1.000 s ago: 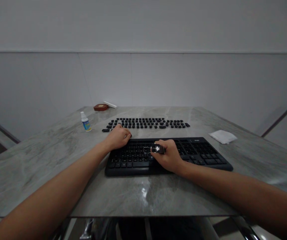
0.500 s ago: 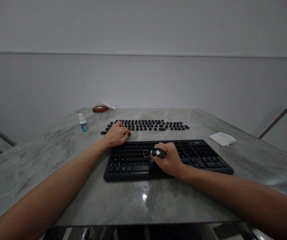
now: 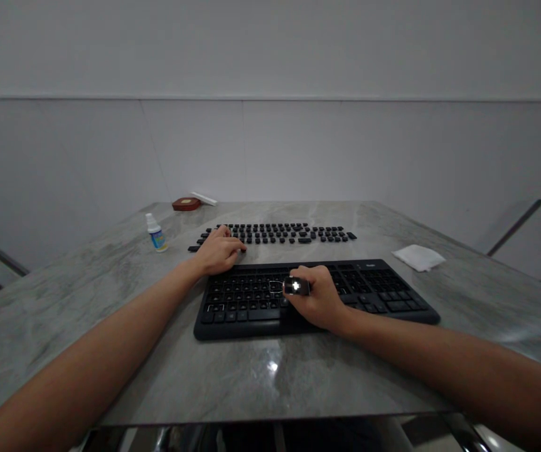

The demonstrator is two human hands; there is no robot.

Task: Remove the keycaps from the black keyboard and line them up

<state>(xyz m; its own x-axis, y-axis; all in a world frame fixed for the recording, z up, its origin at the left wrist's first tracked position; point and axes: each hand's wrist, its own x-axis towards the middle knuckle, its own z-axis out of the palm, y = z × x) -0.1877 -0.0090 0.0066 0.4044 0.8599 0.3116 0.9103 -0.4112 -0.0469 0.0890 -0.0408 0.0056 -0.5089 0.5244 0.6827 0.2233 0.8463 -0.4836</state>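
A black keyboard (image 3: 261,316) lies in front of me, with many of its key positions bare of caps. My right hand (image 3: 318,295) is closed around a keycap puller (image 3: 297,286), a dark, shiny body with a thin wire loop, held over the middle of the keyboard. The loop reaches down among the bare key positions; whether it grips a cap I cannot tell. Beyond the keyboard, loose black keycaps (image 3: 270,233) stand in rows on the table. My left hand (image 3: 220,251) rests at their left end, fingers apart, with one fingertip at a keycap (image 3: 243,249).
The grey marble-look table (image 3: 171,383) ends at a pale wall (image 3: 299,150). A small white spray bottle (image 3: 157,235) with a blue label stands at the left. Behind it are a reddish-brown case (image 3: 186,204) and a white flat object (image 3: 203,198). A folded white cloth or tissue (image 3: 418,257) lies at the right.
The whole view has shifted very slightly. Both hands keep nearly the same pose, the right one still on the keycap puller over the keyboard.
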